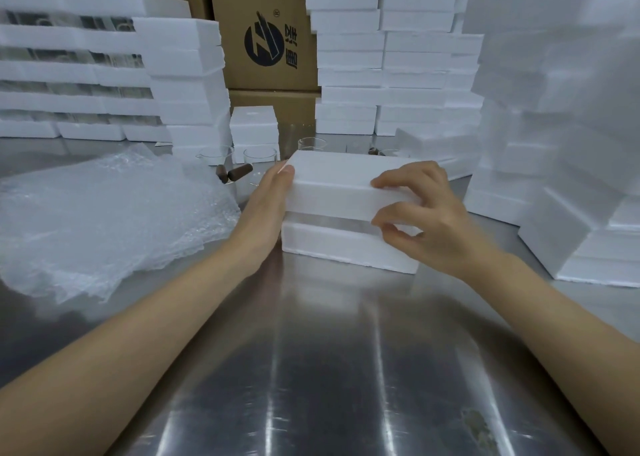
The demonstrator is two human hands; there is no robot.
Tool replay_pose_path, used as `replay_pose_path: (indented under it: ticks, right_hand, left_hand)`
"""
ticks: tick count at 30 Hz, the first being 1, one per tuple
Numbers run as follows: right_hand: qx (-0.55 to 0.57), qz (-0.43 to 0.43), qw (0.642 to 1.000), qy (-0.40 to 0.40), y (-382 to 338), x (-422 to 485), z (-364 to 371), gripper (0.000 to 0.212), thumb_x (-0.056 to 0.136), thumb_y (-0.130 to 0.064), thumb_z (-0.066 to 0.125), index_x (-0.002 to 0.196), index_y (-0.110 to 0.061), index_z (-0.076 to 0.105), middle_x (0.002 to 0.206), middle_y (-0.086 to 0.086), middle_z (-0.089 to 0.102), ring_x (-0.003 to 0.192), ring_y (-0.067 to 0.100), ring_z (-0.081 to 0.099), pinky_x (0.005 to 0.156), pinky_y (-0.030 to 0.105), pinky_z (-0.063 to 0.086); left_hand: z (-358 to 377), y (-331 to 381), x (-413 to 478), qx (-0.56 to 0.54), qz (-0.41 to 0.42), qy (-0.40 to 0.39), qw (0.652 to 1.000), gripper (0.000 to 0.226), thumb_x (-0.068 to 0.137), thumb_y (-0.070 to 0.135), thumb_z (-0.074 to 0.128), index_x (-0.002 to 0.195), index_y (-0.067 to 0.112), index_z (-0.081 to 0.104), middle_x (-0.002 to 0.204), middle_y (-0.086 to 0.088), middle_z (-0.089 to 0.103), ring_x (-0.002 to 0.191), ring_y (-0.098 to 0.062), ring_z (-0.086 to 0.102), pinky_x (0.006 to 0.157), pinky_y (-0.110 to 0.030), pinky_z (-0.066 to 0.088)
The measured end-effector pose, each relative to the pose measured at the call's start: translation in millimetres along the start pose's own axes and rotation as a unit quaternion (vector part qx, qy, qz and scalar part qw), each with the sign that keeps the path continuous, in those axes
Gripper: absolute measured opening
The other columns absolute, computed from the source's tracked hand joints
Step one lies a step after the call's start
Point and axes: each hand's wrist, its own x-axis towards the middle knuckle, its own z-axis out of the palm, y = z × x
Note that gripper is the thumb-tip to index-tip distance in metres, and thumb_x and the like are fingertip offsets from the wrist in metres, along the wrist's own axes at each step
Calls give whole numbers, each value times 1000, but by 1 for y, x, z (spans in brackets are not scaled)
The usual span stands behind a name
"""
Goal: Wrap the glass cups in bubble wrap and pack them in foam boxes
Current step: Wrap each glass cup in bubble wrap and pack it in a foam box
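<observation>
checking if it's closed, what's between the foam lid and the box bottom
Head view: a gap, not closed; something clear and glossy shows between foam lid and box bottom.

Shiny steel table (329,369) streaked with light glare, brown printed cardboard cartons (263,33) behind

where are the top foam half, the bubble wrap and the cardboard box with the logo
top foam half (332,197): head view, middle of its front face
bubble wrap (104,220): head view, middle of the crumpled sheet pile
cardboard box (263,42): head view, on its printed logo
</observation>
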Motion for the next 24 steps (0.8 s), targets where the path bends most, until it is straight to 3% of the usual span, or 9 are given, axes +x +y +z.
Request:
replay_pose_path:
  ticks: [5,7,9,12,15,17,20,24]
  right_hand:
    - [14,-20,1000,2,0,2,-5,8,72,1,69,67,-6,70,102,18,63,95,26,46,81,45,44]
    - [19,-1,1000,-18,0,4,-9,7,70,-1,71,74,-6,71,102,16,60,93,26,47,81,43,44]
    - [29,32,998,-54,1,4,-13,22,69,-6,75,91,-7,71,102,13,57,92,27,49,82,41,44]
    - [131,149,977,-81,1,5,-18,56,73,-24,78,124,-15,58,105,2,54,98,18,50,91,27,42]
    - [179,277,942,-67,6,6,-22,37,83,-45,68,116,-29,62,120,-7,49,119,9,42,98,9,30]
    - [232,349,900,-119,11,3,-25,36,78,-57,57,109,-39,60,131,-14,41,126,-5,34,96,2,22]
    - [312,398,838,-207,19,0,-30,41,70,-63,56,108,-51,51,135,-21,37,122,-6,39,92,15,34]
    - [355,410,801,-253,25,-3,-31,51,63,-62,64,111,-54,48,135,-18,37,116,2,49,88,22,46]
  left_hand:
    - [2,2,-5,52,-7,14,999,30,65,67,43,83,55,64,87,27,67,104,-9,62,103,-44,43]
    - [2,2,-6,61,-13,14,998,32,63,69,44,84,52,62,89,24,66,103,-10,62,103,-44,43]
    - [4,3,-8,64,-9,7,998,42,63,72,45,94,47,59,101,18,66,106,-11,62,103,-44,43]
    - [6,5,-10,78,-4,2,997,61,64,76,44,111,38,51,111,11,62,108,-14,60,99,-43,45]
    - [7,6,-13,131,2,9,991,52,72,76,37,101,36,50,100,13,60,100,-8,59,78,-29,43]
    - [8,5,-14,164,4,12,986,45,83,72,34,95,32,51,96,15,59,94,-3,57,69,-24,36]
    - [7,5,-14,172,0,15,985,38,88,65,38,89,29,49,89,12,57,85,-3,55,65,-25,33]
    - [11,3,-13,201,-21,12,979,24,95,53,37,93,30,41,85,14,50,77,1,48,59,-23,29]
